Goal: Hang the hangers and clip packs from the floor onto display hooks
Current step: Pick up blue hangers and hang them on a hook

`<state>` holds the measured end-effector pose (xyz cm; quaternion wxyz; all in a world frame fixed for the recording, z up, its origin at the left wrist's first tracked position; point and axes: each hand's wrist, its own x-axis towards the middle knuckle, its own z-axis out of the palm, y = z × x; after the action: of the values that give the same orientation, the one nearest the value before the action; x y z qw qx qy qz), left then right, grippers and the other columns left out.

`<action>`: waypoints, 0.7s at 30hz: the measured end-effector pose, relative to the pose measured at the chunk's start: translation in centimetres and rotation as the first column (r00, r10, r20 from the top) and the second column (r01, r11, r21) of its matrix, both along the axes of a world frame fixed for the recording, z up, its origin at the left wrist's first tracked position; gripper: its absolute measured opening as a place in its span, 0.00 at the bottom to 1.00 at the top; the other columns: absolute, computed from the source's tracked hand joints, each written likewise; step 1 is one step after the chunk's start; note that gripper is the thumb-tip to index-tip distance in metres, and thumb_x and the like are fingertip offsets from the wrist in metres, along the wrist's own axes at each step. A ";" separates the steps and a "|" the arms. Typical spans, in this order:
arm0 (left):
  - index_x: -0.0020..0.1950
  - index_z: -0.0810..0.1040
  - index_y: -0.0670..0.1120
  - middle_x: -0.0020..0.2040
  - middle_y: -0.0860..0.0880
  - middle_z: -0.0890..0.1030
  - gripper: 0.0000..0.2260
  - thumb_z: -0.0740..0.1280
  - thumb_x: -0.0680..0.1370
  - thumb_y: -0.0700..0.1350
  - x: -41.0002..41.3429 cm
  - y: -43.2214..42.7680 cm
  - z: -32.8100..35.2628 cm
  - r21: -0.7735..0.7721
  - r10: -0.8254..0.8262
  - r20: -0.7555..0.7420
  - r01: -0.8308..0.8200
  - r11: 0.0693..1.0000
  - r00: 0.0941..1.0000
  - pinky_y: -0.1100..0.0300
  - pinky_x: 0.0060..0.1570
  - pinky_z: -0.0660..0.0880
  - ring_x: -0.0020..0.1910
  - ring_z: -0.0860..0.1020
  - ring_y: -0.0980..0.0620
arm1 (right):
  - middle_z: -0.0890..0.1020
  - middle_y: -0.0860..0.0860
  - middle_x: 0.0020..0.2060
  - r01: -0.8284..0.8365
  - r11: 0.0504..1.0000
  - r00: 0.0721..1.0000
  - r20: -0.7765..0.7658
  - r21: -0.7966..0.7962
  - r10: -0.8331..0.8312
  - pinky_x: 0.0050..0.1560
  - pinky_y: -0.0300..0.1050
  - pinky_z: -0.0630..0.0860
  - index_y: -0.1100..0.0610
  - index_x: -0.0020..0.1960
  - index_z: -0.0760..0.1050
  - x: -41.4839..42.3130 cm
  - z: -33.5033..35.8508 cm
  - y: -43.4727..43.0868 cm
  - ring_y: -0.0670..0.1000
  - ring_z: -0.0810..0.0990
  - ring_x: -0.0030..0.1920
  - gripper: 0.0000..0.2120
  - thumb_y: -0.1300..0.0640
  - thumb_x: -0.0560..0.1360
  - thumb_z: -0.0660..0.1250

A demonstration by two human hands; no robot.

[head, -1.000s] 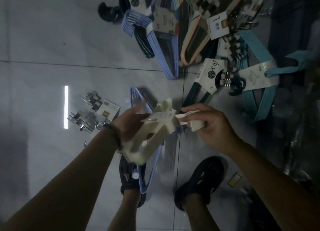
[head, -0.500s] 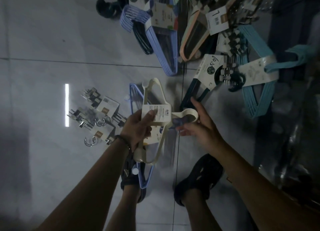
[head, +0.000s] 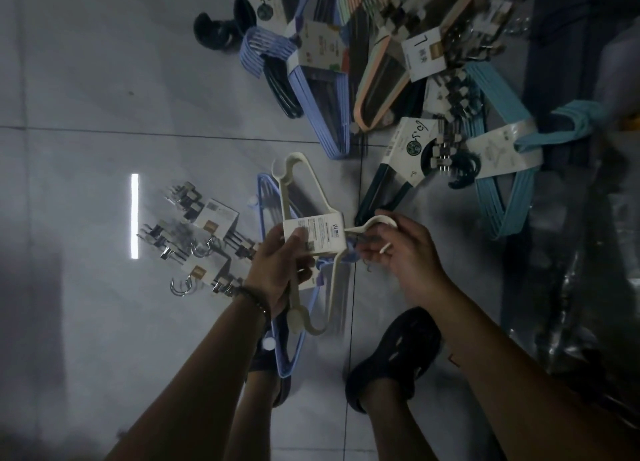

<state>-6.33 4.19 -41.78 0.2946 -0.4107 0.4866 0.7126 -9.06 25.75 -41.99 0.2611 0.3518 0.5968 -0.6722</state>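
- The left hand (head: 280, 270) grips the cream hanger pack (head: 298, 317) near its middle: the thumb lies on the white label (head: 322, 233) and the other fingers are curled behind the pack.
- The right hand (head: 405, 252), at 3 o'clock of the label, has its fingers curled loosely round the pack's cream hook (head: 375, 222); the hook arches over the fingertips.
- The pack is held above the tiled floor (head: 104, 79), flat to the camera, its long side running from 11 o'clock to 6 o'clock.
- 1 second ago the pack was tilted almost edge-on and the right hand closed round the hook like a fist; since then the pack has turned label-up, and it has hardly shifted in the last 0.5 seconds.
- A blue hanger (head: 265, 197) lies on the floor under the pack (mostly covered by it).
- Clip packs (head: 207, 225) lie at 9 o'clock of the left hand, where they lay before.
- The other packs are at 12 to 2 o'clock: a blue pack (head: 327, 114), a peach pack (head: 379, 79), a dark green pack (head: 384, 190) and a teal pack (head: 498, 197).
- A dark shoe (head: 394, 356) stands at 6 o'clock of the right hand.
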 end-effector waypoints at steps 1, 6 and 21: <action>0.70 0.76 0.45 0.55 0.42 0.86 0.14 0.63 0.85 0.47 0.0 -0.1 0.2 0.013 -0.020 -0.003 0.020 1.000 1.000 0.47 0.46 0.80 0.46 0.83 0.43 | 0.86 0.61 0.49 -0.018 1.000 1.000 -0.001 0.008 0.018 0.50 0.58 0.83 0.55 0.58 0.80 0.0 0.0 0.0 0.62 0.87 0.48 0.12 0.67 0.84 0.60; 0.70 0.76 0.52 0.65 0.43 0.82 0.19 0.64 0.80 0.39 0.6 -1.9 0.6 0.187 0.017 -0.164 0.014 0.982 0.986 0.40 0.62 0.75 0.63 0.80 0.42 | 0.81 0.57 0.61 0.015 0.998 0.978 0.210 -0.066 -0.001 0.56 0.62 0.84 0.57 0.70 0.76 -1.0 -0.1 0.5 0.64 0.83 0.60 0.20 0.68 0.81 0.60; 0.74 0.72 0.44 0.66 0.41 0.79 0.27 0.63 0.77 0.25 5.6 -1.2 -5.1 -0.339 -0.173 0.094 0.194 0.920 0.981 0.54 0.52 0.84 0.60 0.81 0.43 | 0.72 0.56 0.75 -0.412 0.853 0.902 0.276 0.322 0.332 0.64 0.44 0.72 0.56 0.81 0.66 2.6 -6.3 -4.2 0.58 0.75 0.70 0.22 0.59 0.88 0.55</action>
<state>-0.69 2.99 -46.85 0.2980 -0.4308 0.6315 0.5717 -6.50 21.56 -48.34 0.3769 0.3413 0.7391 -0.4418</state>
